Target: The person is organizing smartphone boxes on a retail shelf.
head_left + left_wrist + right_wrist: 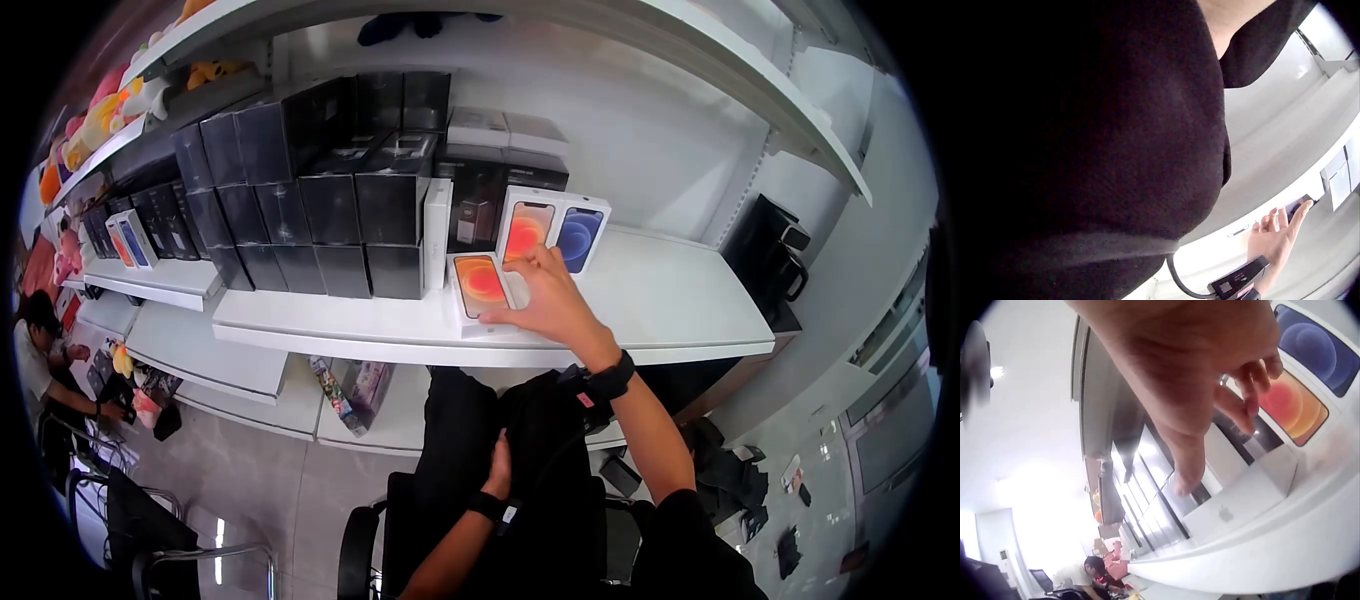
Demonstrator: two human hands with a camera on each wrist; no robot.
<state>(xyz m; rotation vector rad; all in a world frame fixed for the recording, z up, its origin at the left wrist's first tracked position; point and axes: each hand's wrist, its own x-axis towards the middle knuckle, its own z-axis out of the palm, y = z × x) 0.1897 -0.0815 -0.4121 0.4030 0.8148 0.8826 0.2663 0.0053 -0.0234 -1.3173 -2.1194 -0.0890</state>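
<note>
A white phone box with an orange-red picture [480, 287] lies on the shelf near its front edge. Over its right side is my right hand [550, 305], thumb and fingers spread apart. The right wrist view shows this hand [1179, 375] above the white box [1241, 497], whose side bears a logo; whether a fingertip touches it, I cannot tell. Behind stand two upright white boxes, one with an orange-red picture [528, 228], one with a blue picture [580, 238]. My left hand [499, 468] rests on my lap with its fingers extended.
Stacks of black boxes [330, 205] fill the shelf's left part, with a narrow white box [436, 232] at their right end. The white shelf [680, 290] reaches right toward a black appliance [765, 260]. An upper shelf [740, 75] hangs overhead. A person [38, 355] is at the far left.
</note>
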